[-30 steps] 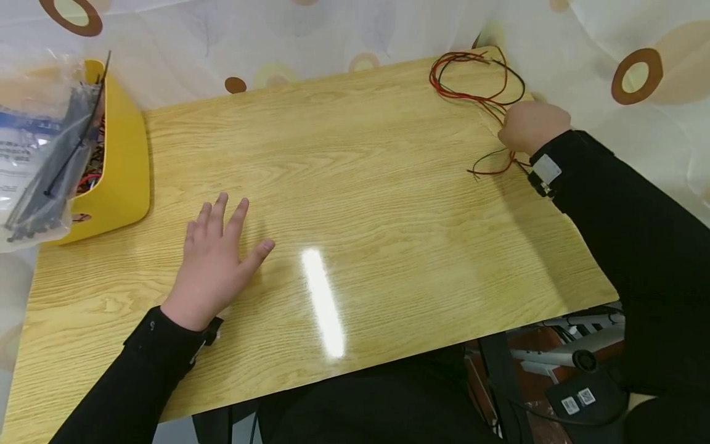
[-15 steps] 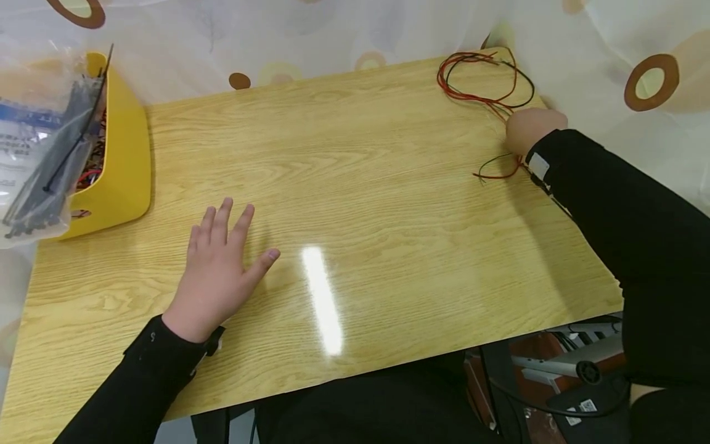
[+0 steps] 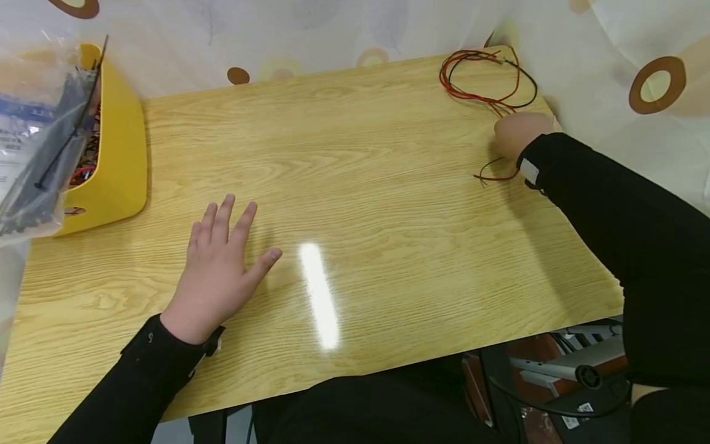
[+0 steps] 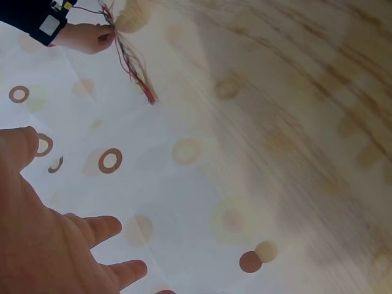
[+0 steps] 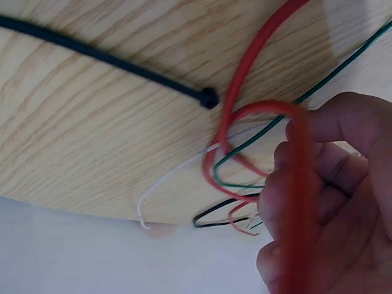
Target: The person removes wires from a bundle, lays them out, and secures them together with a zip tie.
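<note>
The left hand point(image 3: 216, 271) lies palm down on the bench point(image 3: 355, 185), near the front left; its fingers point(image 3: 222, 216) are straight and spread, and they hold nothing. The right hand point(image 3: 518, 132) is at the far right corner of the bench, on a bundle of thin wires point(image 3: 482, 80) in red, black and green. In the right wrist view the fingers point(image 5: 318, 184) are curled round the red wires, gripping them. Part of the bundle forms a loose loop on the bench beyond the hand, toward the back edge; short loose ends point(image 3: 490, 172) project from under the wrist toward the middle of the bench. A black cable tie point(image 5: 104, 58) lies on the bench just beside the wires, visible in the right wrist view.

A yellow bin point(image 3: 113, 154) stands at the far left edge of the bench. A clear bag of black cable ties point(image 3: 39, 142) rests against it. A white curtain with brown rings point(image 3: 654, 86) surrounds the back and right sides of the bench.
</note>
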